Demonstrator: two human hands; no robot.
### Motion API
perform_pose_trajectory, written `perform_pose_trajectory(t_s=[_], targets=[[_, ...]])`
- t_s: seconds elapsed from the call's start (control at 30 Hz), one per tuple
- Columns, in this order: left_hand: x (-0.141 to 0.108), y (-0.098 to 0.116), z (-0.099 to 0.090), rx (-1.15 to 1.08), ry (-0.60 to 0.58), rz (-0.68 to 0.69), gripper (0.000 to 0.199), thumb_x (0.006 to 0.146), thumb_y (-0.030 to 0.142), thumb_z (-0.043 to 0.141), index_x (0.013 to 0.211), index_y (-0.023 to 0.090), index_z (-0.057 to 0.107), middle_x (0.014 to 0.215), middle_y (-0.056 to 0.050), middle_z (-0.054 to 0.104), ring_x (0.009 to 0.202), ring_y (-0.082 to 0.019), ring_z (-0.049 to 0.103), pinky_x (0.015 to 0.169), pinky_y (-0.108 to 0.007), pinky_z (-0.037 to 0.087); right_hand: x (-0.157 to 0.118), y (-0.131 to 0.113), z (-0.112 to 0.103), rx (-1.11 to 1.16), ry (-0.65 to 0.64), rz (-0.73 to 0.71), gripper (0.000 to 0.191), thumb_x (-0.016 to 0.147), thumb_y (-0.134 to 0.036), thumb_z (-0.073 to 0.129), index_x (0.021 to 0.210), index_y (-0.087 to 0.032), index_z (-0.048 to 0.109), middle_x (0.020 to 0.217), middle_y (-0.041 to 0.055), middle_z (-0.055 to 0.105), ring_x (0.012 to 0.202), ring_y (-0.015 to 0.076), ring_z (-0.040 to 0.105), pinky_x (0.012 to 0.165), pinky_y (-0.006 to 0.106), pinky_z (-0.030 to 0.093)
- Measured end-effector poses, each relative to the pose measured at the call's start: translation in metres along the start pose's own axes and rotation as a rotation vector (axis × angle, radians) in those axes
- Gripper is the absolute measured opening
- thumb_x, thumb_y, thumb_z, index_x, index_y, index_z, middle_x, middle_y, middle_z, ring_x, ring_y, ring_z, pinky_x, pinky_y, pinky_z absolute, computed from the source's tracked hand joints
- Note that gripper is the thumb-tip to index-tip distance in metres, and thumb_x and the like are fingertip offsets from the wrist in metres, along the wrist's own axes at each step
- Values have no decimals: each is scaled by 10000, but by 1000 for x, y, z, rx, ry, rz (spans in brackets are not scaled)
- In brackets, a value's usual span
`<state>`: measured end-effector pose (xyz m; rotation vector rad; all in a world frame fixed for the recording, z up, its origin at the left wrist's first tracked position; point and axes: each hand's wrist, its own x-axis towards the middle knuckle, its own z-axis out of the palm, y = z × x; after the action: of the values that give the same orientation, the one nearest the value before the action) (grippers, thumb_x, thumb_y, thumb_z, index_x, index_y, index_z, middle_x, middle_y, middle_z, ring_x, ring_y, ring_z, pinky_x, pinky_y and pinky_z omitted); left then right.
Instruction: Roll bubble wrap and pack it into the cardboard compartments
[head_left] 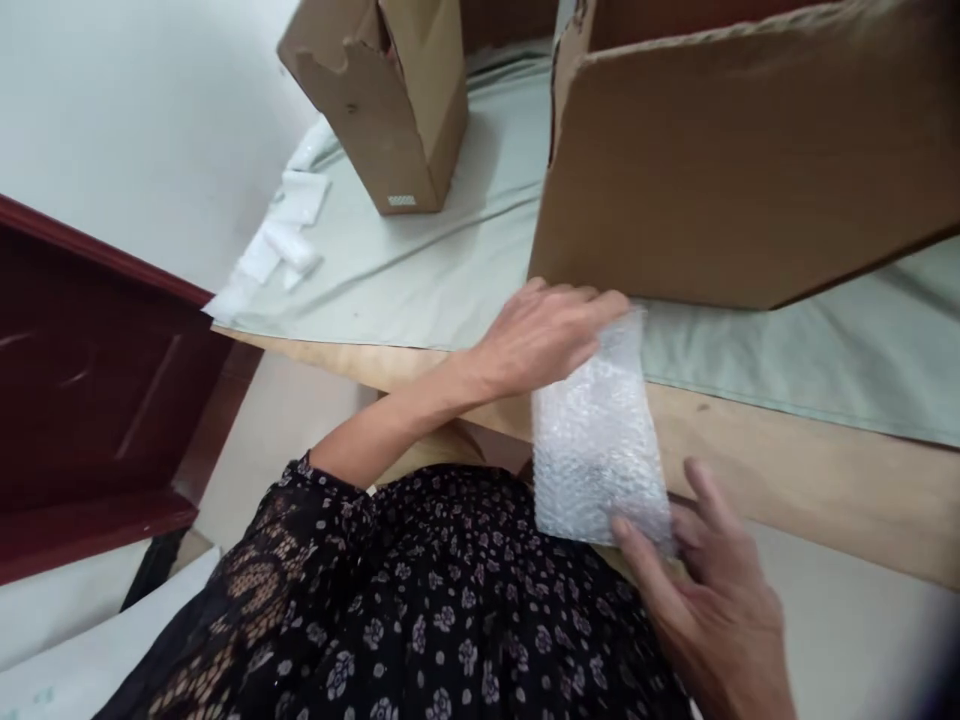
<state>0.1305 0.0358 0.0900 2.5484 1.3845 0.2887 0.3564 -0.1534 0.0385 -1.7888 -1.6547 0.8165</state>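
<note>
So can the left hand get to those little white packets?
Probably, with a stretch: only cloth seems to lie between the left hand and the white packets, though it's busy holding the bubble wrap.

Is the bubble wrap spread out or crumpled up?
Spread out: the bubble wrap lies smooth, its far end at the left hand, its near end at the right hand.

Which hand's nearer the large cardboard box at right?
Left: left hand is beside the large box; right hand is farther back, at the near end of the bubble wrap.
</note>
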Motion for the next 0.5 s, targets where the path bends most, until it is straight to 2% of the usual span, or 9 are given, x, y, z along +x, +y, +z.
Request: perform_pose_trajectory(t_s=[0.07, 0.13, 0.2, 0.27, 0.33, 0.37, 0.43, 0.5], targets=[[14, 6, 8, 61, 26, 58, 373, 988, 136, 519, 1332, 203, 646, 1212, -100, 739, 1202, -310, 661, 1049, -492, 477, -8, -6, 7, 34, -7, -12, 688, 949, -486, 698, 1565, -234, 525, 1218, 103, 780, 954, 286, 786, 775, 381, 654], [7, 15, 8, 41, 146, 85, 411, 946, 136, 596, 1349, 196, 650, 1254, -133, 718, 1223, -346, 636, 1048, -527, 473, -10, -18, 12, 117, -45, -50, 535, 982, -388, 653, 1495, -243, 602, 1302, 94, 757, 1039, 263, 778, 868, 381, 657], [-19, 18, 5, -52, 313, 124, 388, 926, 190, 664, 1314, 189, 675, 1276, -144, 708, 1208, -349, 633, 1052, -543, 476, -6, -27, 14, 218, -135, -100, 386, 994, -312, 614, 1364, -253, 706, 1290, 72, 766, 1090, 238, 764, 944, 373, 638], [-58, 16, 2, -186, 422, 192, 346, 935, 187, 662, 1275, 240, 691, 1200, -91, 734, 1139, -301, 660, 1018, -518, 514, 1, -32, 11, 325, -210, -94, 316, 991, -293, 610, 1270, -260, 754, 1222, 53, 789, 1068, 214, 761, 942, 359, 627], [-99, 16, 1, -327, 365, 293, 420, 915, 191, 694, 1326, 274, 656, 1081, -44, 755, 1068, -260, 688, 964, -476, 569, 5, -33, 6, 449, -246, -18, 279, 982, -320, 634, 1219, -261, 770, 1138, 40, 804, 939, 183, 758, 844, 328, 622], [-118, 18, 2, -367, 305, 319, 459, 913, 253, 719, 1363, 246, 631, 1100, -64, 757, 1098, -270, 691, 994, -496, 572, 5, -33, 3, 515, -259, 38, 266, 973, -340, 654, 1194, -258, 775, 1089, 36, 806, 857, 167, 742, 780, 310, 610], [-147, 27, 7, -332, 198, 343, 593, 885, 441, 780, 1399, 200, 607, 1254, -141, 736, 1255, -330, 651, 1096, -558, 530, 4, -33, 1, 644, -284, 163, 253, 951, -377, 698, 1152, -246, 780, 970, 28, 797, 729, 142, 690, 677, 278, 568], [-162, 36, 19, -226, 180, 340, 645, 878, 512, 785, 1404, 189, 598, 1363, -181, 695, 1349, -352, 606, 1165, -592, 477, 3, -30, 4, 765, -296, 282, 267, 925, -408, 745, 1130, -241, 776, 875, 19, 776, 682, 132, 662, 637, 257, 541]])
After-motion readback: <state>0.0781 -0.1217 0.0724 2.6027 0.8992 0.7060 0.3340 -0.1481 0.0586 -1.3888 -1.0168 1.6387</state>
